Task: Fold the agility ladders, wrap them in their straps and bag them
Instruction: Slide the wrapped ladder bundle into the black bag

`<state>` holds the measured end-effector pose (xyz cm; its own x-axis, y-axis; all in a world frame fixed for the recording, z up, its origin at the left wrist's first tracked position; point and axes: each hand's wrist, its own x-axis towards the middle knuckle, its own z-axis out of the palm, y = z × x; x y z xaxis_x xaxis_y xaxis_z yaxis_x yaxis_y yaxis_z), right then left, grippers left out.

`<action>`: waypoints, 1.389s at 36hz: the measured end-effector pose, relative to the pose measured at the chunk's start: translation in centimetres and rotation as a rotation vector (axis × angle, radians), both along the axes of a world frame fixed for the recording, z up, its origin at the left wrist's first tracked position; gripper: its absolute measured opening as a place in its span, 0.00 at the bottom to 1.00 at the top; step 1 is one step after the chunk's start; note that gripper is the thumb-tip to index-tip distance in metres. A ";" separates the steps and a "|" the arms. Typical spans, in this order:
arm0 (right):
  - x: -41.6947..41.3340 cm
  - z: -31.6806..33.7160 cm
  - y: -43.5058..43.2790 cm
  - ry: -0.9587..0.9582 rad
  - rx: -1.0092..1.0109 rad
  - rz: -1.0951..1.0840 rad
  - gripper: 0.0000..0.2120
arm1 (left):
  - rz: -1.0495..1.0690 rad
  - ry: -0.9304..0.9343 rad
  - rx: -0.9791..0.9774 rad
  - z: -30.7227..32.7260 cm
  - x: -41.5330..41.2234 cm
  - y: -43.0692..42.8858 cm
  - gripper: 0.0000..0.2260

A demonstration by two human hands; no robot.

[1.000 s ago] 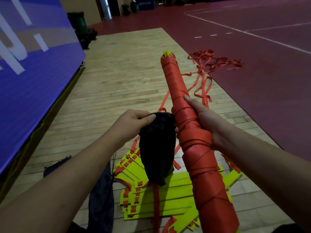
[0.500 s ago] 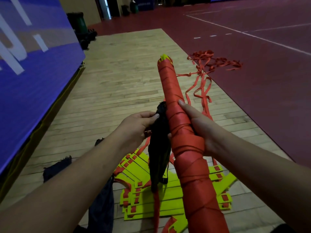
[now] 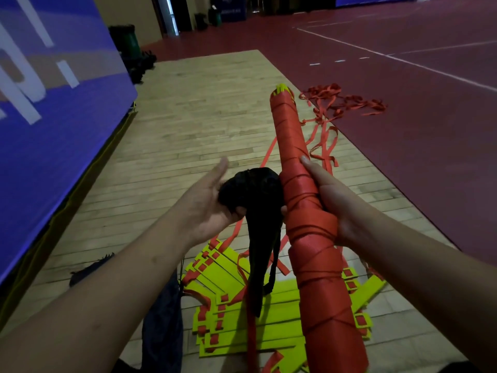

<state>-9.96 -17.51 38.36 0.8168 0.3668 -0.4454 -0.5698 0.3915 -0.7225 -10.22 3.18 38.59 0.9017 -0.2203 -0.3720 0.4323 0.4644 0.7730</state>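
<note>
A long ladder bundle (image 3: 298,189), wound tightly in red strap with yellow-green rung ends showing at its far tip, points away from me. My right hand (image 3: 332,208) grips it around the middle. A black bag (image 3: 259,208) is bunched against the bundle's left side, its tail and cord hanging down. My left hand (image 3: 205,203) lies against the bag's bunched top with fingers straight and the thumb under the fabric. A second ladder (image 3: 242,316), yellow-green rungs on red straps, lies stacked on the wooden floor below.
Loose red straps (image 3: 341,103) trail from the stacked ladder to a tangle at the red court's edge. Dark cloth (image 3: 161,319) lies on the floor by my left arm. A blue padded wall (image 3: 40,117) runs along the left. Dark bins (image 3: 126,41) stand far back.
My left hand stopped pinching the bag's top and spread its fingers straight, with the bag bunched against its palm. The bundle tilted slightly right in my right hand.
</note>
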 end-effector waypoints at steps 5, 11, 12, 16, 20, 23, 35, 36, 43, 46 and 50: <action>-0.4 0.1 -0.4 -0.023 -0.048 0.047 0.22 | -0.105 -0.131 0.435 -1.0 0.2 0.5 0.11; -0.7 -0.1 -0.7 -0.101 -0.170 0.122 0.23 | 0.199 -0.086 0.580 -1.5 1.1 1.8 0.05; -0.8 -0.2 -0.7 -0.114 -0.205 0.131 0.24 | 0.231 -0.054 0.529 -1.5 1.2 2.1 0.04; -0.8 -0.9 -0.5 -0.146 -0.276 0.136 0.25 | 0.184 0.146 0.065 -0.3 0.9 2.2 0.07; -0.8 -1.1 -0.3 -0.146 -0.313 0.137 0.23 | 0.123 0.139 -0.106 0.7 0.5 2.5 0.11; -0.9 -0.7 -0.6 -0.125 -0.318 0.134 0.23 | 0.043 0.155 -0.034 1.1 0.5 2.4 0.11; -0.4 -0.8 -0.8 -0.210 -0.413 0.121 0.29 | 0.100 0.177 0.120 -0.6 2.3 2.8 0.12; -0.5 -0.9 -0.6 -0.243 -0.450 0.133 0.28 | 0.136 0.170 0.127 -0.7 2.6 2.8 0.12; -1.3 -1.0 -0.1 -0.417 -0.674 0.349 0.22 | 0.370 0.097 0.046 0.1 3.3 4.7 0.10; -1.5 -1.2 0.1 -0.498 -0.831 0.457 0.25 | 0.474 0.082 0.060 -0.3 3.4 6.0 0.12; -1.6 -1.4 0.1 -0.515 -0.947 0.516 0.25 | 0.564 0.100 0.072 -1.0 3.6 8.4 0.08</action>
<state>-11.60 -17.38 36.96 0.8312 0.4068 -0.3790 -0.0617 -0.6100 -0.7900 -6.62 11.53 37.59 0.8321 0.3129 -0.4579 0.2061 0.5921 0.7791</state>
